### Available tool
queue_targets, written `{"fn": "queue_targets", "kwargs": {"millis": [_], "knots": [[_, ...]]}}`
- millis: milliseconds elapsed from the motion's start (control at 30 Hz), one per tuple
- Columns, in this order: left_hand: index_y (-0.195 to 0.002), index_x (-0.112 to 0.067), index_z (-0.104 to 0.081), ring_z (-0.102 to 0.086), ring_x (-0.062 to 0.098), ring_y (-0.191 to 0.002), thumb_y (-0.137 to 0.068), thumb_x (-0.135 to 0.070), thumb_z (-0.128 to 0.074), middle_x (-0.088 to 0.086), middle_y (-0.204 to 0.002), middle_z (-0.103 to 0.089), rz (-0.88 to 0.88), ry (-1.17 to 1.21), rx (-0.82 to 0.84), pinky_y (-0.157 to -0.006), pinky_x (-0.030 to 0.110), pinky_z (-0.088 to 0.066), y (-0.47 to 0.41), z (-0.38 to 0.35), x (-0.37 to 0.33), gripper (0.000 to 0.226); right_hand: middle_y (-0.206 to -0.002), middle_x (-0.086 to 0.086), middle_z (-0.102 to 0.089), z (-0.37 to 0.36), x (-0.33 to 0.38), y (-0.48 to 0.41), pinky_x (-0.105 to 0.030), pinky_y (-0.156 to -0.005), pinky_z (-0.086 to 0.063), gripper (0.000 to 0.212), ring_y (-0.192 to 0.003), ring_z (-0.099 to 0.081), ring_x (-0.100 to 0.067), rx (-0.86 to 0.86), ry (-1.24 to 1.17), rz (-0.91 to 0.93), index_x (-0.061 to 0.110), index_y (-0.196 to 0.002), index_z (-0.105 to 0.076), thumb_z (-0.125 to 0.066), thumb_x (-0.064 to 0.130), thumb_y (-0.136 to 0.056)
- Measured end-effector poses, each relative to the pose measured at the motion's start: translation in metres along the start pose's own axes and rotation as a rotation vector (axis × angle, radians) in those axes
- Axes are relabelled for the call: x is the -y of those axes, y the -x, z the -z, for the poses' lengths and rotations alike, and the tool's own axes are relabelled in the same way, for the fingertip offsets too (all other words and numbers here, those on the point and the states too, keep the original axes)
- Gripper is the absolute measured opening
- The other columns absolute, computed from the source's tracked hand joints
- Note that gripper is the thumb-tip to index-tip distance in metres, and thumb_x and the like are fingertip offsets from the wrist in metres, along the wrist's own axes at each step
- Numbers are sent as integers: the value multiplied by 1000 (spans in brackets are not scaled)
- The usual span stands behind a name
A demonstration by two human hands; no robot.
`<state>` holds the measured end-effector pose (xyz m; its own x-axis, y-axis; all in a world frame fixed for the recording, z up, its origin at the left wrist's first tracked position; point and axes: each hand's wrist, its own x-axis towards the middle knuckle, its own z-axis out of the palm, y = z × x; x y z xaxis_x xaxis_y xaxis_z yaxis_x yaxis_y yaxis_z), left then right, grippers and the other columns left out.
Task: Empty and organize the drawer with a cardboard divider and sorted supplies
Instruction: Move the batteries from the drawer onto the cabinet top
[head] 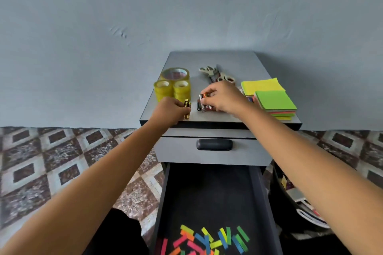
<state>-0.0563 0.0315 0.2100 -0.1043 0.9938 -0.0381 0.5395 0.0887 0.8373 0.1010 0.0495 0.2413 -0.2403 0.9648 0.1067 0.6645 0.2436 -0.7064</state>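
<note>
Gold batteries [187, 106] sit gripped in the left hand [170, 111], centre frame; the right hand [222, 97] pinches an orange battery [204, 95] on the cabinet top [238, 62]. Laid parallel, they should not roll. Paper strips [209, 240] lie in the open drawer [207, 192], bottom.

Readable text, brands, numbers, signs: none.
Gold batteries [187, 106]: printed wrappers, lettering too small and blurred to read.
Orange-and-black batteries [203, 100]: printed wrappers, lettering likewise illegible.
</note>
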Motion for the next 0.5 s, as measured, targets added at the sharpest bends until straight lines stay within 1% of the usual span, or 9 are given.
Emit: {"fn": "queue_targets", "kwargs": {"millis": [33, 133, 200, 267, 333, 367, 400, 433, 500], "knots": [[-84, 2, -68, -57, 22, -66, -84, -19, -66, 14, -73, -62, 2, -51, -6, -61, 28, -49, -6, 0, 1, 20, -89, -8, -66, -3, 3, -6, -27, -64, -47, 23, -65, -56, -12, 16, 38, -28, 6, -102, -69, -70, 19, -83], [-78, 6, -67, -54, 25, -63, -81, -19, -67, 17, -69, -61, -4, -161, -27, -67, 36, -51, -18, -1, 4, 25, -82, -6, -63, -12, 8, -19, -22, -54, -39, 25, -56, -49, -11, 38, 97, -109, 3, -98, -71, -71, 22, -82], [-73, 4, -66, -53, 24, -61, -80, -19, -66, 16, -66, -60, -20, -216, -56, -67, 38, -52, -22, -2, 5, 25, -82, -9, -64, -17, 11, -26, -23, -53, -38, 30, -64, -53, -16, 57, 141, -139, 1, -100, -70, -72, 24, -81], [-63, 0, -61, -55, 25, -62, -81, -21, -65, 12, -63, -59, -42, -270, -73, -68, 36, -52, -24, -2, 5, 27, -90, -13, -68, -20, 13, -31, -22, -52, -40, 33, -70, -57, -20, 67, 170, -171, 2, -103, -69, -73, 26, -80], [-55, -9, -52, -57, 25, -65, -83, -23, -64, 7, -60, -57, -65, -306, -71, -69, 33, -51, -23, 0, 5, 33, -95, -15, -68, -23, 15, -36, -21, -51, -40, 34, -70, -58, -22, 75, 186, -198, 1, -103, -67, -73, 25, -79], [-56, -11, -51, -58, 25, -66, -84, -25, -63, 7, -60, -58, -79, -318, -61, -70, 33, -52, -23, 1, 5, 34, -93, -15, -68, -24, 16, -39, -22, -51, -41, 34, -70, -58, -23, 80, 196, -208, 0, -101, -67, -73, 25, -79], [-61, -10, -55, -60, 26, -67, -86, -28, -62, 8, -64, -61, -90, -330, -44, -71, 34, -52, -22, 2, 6, 32, -91, -15, -67, -26, 16, -41, -22, -51, -41, 32, -69, -58, -23, 84, 211, -216, 0, -97, -67, -73, 25, -79], [-71, -7, -61, -62, 27, -71, -88, -31, -60, 10, -71, -64, -102, -344, -28, -71, 35, -51, -22, 3, 7, 30, -86, -13, -65, -26, 17, -42, -21, -50, -40, 28, -67, -58, -23, 84, 229, -220, 1, -91, -66, -73, 25, -79], [-103, -5, -64, -62, 27, -87, -89, -35, -58, 12, -95, -66, -124, -367, -19, -74, 32, -46, -19, 5, 9, 34, -72, -9, -57, -27, 18, -44, -20, -46, -36, 25, -59, -53, -20, 80, 257, -230, 6, -73, -56, -72, 25, -80]]}}
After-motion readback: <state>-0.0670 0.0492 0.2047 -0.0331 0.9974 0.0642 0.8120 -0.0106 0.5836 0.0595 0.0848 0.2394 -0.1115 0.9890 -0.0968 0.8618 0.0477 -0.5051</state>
